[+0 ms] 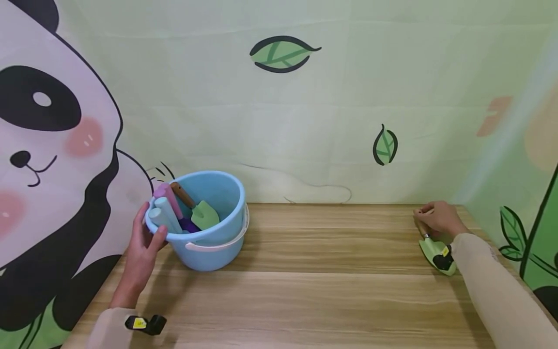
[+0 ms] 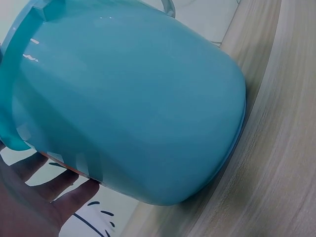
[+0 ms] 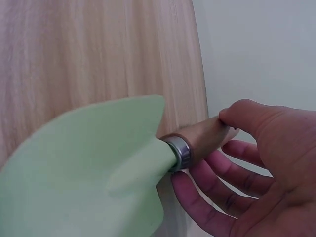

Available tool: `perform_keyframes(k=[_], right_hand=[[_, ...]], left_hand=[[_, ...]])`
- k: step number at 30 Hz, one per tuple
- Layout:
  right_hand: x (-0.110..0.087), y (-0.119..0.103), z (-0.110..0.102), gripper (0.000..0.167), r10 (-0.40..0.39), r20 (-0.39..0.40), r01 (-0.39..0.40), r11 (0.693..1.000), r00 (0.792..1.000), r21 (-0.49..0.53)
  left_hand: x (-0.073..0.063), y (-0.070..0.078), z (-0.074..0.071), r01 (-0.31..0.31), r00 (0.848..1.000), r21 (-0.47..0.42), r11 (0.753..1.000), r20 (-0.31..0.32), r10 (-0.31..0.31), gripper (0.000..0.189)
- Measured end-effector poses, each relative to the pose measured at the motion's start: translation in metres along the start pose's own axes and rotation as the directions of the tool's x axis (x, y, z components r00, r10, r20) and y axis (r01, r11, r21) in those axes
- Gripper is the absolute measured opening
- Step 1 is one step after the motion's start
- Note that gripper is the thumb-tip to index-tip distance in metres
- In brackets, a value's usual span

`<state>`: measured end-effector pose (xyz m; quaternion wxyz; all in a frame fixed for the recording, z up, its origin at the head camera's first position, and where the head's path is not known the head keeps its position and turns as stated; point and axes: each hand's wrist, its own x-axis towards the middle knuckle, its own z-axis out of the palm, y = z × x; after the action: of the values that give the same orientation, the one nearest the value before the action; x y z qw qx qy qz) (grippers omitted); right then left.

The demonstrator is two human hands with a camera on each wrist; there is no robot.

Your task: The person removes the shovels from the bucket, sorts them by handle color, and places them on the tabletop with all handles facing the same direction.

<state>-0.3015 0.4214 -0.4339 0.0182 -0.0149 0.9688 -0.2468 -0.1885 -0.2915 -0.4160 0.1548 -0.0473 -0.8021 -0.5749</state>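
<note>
On the left of the table, in the head view, stands a light blue bucket [image 1: 205,254] with a pale handle hanging at its side. My left hand [image 1: 141,249] rests against its left side, thumb near the rim; fairly straight fingers [image 2: 74,197] touch the wall in the left wrist view. Inside the bucket are a small green trowel [image 1: 205,215] with a brown handle, a pink handle [image 1: 171,196], light blue handles [image 1: 167,213] and something purple. Far to the right, my right hand [image 1: 442,218] pinches another green trowel [image 3: 89,168] by its wooden handle [image 3: 207,138], blade toward me.
A wood-grain table [image 1: 305,310] lies under everything. Behind it hangs a pale green backdrop [image 1: 209,92] with printed leaves, and a large printed panda [image 1: 83,194] covers the left side. The right wall [image 1: 519,194] stands close beside my right arm.
</note>
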Motion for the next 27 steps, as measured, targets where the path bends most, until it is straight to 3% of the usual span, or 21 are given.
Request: perform_keyframes(k=[12,19,27], right_hand=[[-0.005,-0.007,-0.015,0.068,0.042,0.165,-0.055,0.996,0.985,0.074],[-0.005,-0.015,-0.027,0.067,0.023,0.164,-0.026,1.0,0.986,0.015],[-0.003,-0.036,-0.042,0.059,-0.069,0.124,0.074,0.997,0.99,-0.035]], left_hand=[[0.001,-0.004,0.003,-0.006,0.999,0.024,1.0,-0.04,0.007,0.071],[0.002,-0.005,0.002,-0.006,0.999,0.021,1.0,-0.045,0.007,0.07],[0.002,-0.006,0.003,-0.005,0.998,0.013,1.0,-0.055,0.006,0.071]])
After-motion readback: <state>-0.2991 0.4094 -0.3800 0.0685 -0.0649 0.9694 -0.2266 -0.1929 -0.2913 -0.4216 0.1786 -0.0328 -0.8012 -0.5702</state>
